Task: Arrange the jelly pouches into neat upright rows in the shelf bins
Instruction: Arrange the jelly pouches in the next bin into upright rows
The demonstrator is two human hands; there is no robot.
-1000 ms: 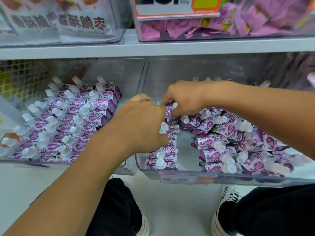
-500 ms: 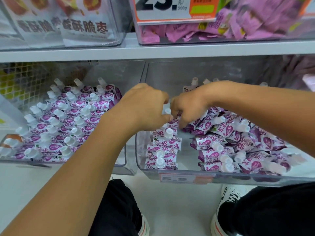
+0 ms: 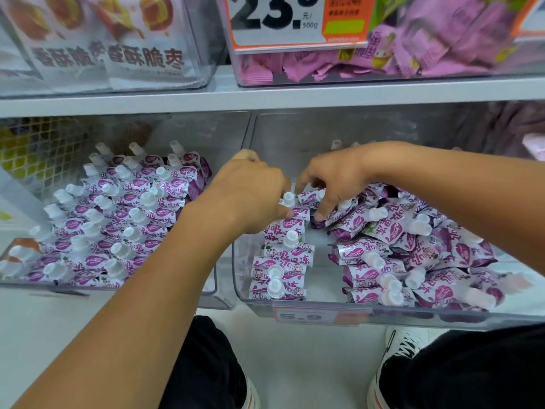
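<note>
The left hand point(image 3: 250, 199) curls its fingers round the rear pouches of a short upright row point(image 3: 280, 261) at the left of the right bin point(image 3: 324, 309). The right hand point(image 3: 336, 178) pinches a pouch point(image 3: 308, 197) just behind. A loose pile point(image 3: 418, 249) fills the bin's right; the left bin point(image 3: 218, 299) holds neat rows.

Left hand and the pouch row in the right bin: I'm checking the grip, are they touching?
Touching. The head view shows the left hand with its fingers curled onto the rear pouches of the pouch row, no gap visible.

Both hands point(image 3: 295, 193) grip pouches point(image 3: 290, 231) in bin point(image 3: 324, 312).
</note>
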